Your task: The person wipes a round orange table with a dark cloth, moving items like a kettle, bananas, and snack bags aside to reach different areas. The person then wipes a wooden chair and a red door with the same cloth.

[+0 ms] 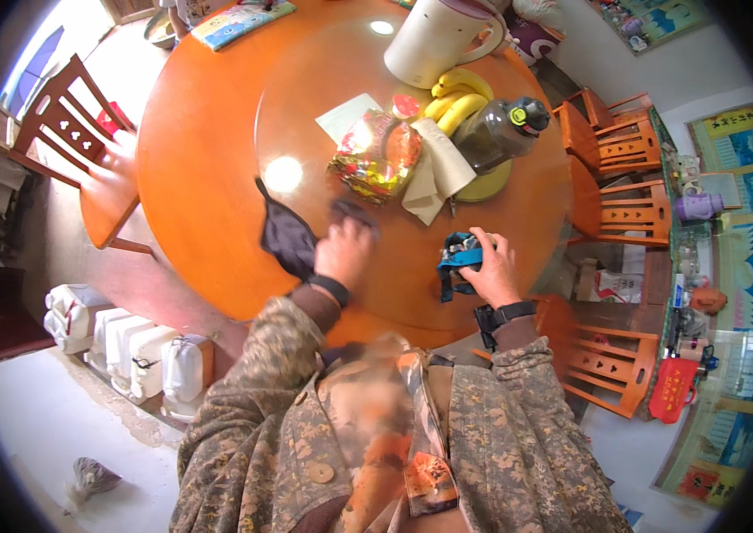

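Observation:
My left hand (pixel 344 256) is blurred over the near part of the round wooden table (pixel 203 166). Its fingers are closed around a small dark item (pixel 353 214), also too blurred to name. Beside that hand lies a black fabric pouch (pixel 285 230) with a pointed end, its near part hidden behind the hand and wrist. On the right, my right hand (pixel 495 266) grips a bundled blue-and-black strap (pixel 463 258) between thumb and fingers, with a loose end hanging down at its left. Both wrists wear dark bands.
Beyond my hands are a shiny red-and-gold food packet (pixel 379 153), paper towel (pixel 439 163), bananas (pixel 459 103), a dark plastic bottle (pixel 496 136) and a large white jug (pixel 439 40). Wooden chairs (pixel 629 213) flank the table. White jerrycans (pixel 143 360) line the left floor.

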Motion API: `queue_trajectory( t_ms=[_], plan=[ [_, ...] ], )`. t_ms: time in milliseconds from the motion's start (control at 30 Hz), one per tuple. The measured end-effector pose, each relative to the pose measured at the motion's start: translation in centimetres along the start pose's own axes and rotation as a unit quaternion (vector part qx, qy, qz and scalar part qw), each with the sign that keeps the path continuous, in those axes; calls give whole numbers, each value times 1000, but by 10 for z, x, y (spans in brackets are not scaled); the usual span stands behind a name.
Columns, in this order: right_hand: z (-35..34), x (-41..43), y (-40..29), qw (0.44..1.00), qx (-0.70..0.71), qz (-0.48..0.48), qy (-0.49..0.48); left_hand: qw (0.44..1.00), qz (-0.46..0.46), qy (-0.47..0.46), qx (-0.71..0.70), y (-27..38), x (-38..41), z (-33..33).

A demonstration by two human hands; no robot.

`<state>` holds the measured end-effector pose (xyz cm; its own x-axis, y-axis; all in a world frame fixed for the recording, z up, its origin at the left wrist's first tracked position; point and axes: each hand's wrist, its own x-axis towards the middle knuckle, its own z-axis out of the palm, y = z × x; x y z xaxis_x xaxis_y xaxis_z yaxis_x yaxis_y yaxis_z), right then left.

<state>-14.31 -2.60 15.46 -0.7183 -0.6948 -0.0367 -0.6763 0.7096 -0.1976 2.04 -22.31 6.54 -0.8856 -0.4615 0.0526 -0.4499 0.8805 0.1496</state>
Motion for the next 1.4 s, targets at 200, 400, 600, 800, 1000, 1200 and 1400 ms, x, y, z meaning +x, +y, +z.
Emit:
queue_trajectory(
  t_ms=[200, 400, 600, 800, 1000, 1200, 1400],
  plan=[
    [-1, -2, 7, 1000, 18, -2, 1, 988, 132, 80, -24, -26, -34, -30],
    [-7, -1, 5, 999, -2, 4, -32, 995, -68, 56, 36, -122, 19, -17],
    [-2, 0, -2, 999, 20, -8, -25, 991, -109, 39, 59, -88, 18, -11],
    [-7, 0, 5, 999, 20, -6, -26, 992, 121, 26, 3, -12, -53, -20],
    [-9, -1, 10, 999, 21, -11, -38, 991, 2, 134, 1, -82, -15, -17],
    [-5, -2, 10, 998, 28, -34, -46, 990, -130, 5, 56, -127, 24, -21],
    [-6, -4, 16, 998, 31, -36, -47, 999, 30, 4, 27, -41, -12, -21]
  ],
)
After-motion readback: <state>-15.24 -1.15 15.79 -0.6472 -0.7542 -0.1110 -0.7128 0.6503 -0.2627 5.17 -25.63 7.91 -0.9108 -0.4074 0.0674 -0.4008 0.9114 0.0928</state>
